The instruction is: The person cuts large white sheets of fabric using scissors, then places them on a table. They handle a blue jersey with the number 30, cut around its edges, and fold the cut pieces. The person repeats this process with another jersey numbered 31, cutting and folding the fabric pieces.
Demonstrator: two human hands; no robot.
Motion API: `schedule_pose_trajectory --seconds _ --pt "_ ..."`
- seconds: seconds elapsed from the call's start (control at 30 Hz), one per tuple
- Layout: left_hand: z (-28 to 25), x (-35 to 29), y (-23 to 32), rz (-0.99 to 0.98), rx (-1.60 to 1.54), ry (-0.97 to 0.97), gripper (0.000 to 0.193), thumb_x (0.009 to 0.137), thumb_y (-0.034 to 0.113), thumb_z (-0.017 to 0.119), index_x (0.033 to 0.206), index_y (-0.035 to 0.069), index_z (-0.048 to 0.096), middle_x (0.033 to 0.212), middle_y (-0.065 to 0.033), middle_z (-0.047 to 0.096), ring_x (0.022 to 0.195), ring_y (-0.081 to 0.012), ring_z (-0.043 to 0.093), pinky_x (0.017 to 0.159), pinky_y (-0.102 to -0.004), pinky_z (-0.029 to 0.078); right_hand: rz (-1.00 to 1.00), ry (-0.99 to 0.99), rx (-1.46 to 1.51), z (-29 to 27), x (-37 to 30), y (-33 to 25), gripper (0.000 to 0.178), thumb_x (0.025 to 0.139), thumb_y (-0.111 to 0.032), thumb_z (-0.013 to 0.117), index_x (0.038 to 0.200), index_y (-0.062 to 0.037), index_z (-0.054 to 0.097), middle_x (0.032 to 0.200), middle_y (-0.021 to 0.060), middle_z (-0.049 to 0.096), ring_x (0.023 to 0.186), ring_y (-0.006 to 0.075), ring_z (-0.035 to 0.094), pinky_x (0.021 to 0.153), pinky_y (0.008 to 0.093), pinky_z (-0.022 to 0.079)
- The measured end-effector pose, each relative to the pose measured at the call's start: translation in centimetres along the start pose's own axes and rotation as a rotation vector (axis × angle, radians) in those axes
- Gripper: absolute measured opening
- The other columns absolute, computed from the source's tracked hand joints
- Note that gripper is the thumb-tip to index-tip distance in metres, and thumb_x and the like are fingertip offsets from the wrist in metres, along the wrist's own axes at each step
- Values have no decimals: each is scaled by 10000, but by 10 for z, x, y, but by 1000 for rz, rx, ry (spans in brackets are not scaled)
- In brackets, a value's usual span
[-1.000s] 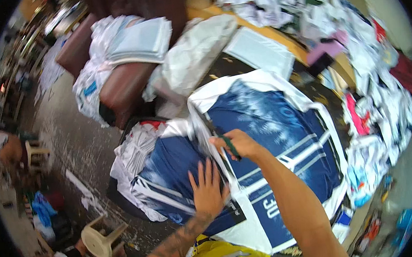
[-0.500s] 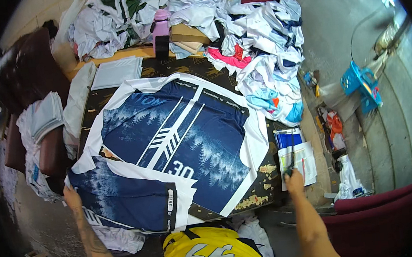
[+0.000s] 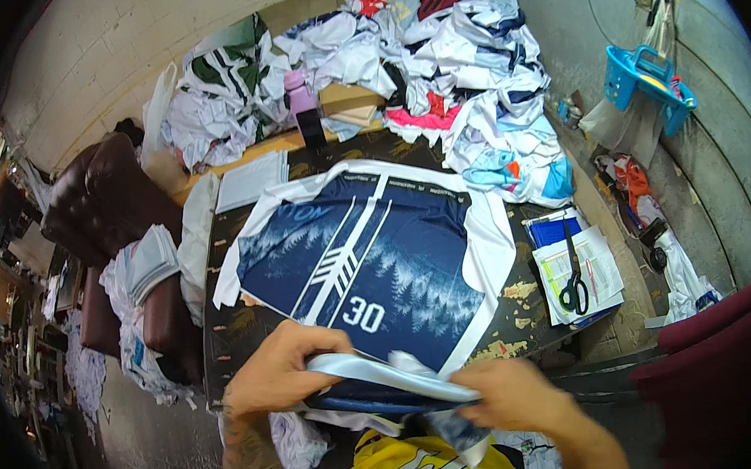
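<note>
Between my two hands, above the table's near edge, hangs a bunched navy and white fabric panel. My left hand is closed on its left end. On the right end my right hand is closed too, slightly smeared by motion. Beyond them a large navy printed fabric piece with pale trees, white stripes and white borders lies flat on the dark table. A pair of black-handled scissors rests on papers at the table's right side.
Heaped white and coloured cloth fills the back. A pink bottle, a cardboard box and a stack of folded pale sheets stand along the far edge. To the left is a brown armchair; a blue basket hangs at right.
The small navy panel has been lifted off the table and gathered between both hands. My right hand has let go of the scissors on the papers and come across to the panel.
</note>
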State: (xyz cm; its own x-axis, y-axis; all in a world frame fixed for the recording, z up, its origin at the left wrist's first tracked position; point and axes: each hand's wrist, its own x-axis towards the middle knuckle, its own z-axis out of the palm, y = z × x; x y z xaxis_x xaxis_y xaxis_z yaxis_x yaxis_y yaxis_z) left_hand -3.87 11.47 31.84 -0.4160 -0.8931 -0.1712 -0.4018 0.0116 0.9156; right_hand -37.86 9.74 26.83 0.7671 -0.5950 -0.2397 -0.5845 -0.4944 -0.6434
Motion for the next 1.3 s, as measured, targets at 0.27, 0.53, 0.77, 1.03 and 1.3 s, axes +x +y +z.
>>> schedule_pose_trajectory --seconds 0.27,0.53,0.77,1.03,1.3 --pt "40 23 -180 118 54 -596 229 994 129 636 1190 32 707 980 -54 713 929 -137 653 816 -304 517 80 1563 -506 -216 -142 -33 284 1064 -198 622 1256 -3 698 1223 97 712 1115 189 663 994 344 516" --pt "67 40 -8 797 -165 -193 882 888 297 869 1562 28 368 1393 -293 580 1311 -411 617 1091 -473 511 386 318 -592 -102 -33 -192 402 929 -277 699 1217 -8 619 1081 143 682 1013 256 617 915 409 461" --pt "88 42 -108 248 -271 -18 180 1012 98 654 1157 50 557 839 -208 713 708 -332 746 661 -452 554 477 789 -702 -126 -94 -210 416 998 -276 679 1311 -7 625 1238 124 670 1146 236 603 1034 384 444" --pt "-120 32 -90 294 -355 -690 518 890 250 919 1233 22 605 1085 -92 774 1000 -78 675 813 -290 553 294 1434 -709 -193 -170 -151 367 1080 -181 663 1405 -11 651 1374 88 671 1299 189 603 1136 336 447" --pt "-295 193 -96 340 743 869 244 848 80 678 1078 77 756 926 -191 725 914 -386 722 824 -480 569 645 1244 -668 -218 -6 2 137 868 -89 756 982 -20 726 839 206 730 881 390 740 805 476 554"
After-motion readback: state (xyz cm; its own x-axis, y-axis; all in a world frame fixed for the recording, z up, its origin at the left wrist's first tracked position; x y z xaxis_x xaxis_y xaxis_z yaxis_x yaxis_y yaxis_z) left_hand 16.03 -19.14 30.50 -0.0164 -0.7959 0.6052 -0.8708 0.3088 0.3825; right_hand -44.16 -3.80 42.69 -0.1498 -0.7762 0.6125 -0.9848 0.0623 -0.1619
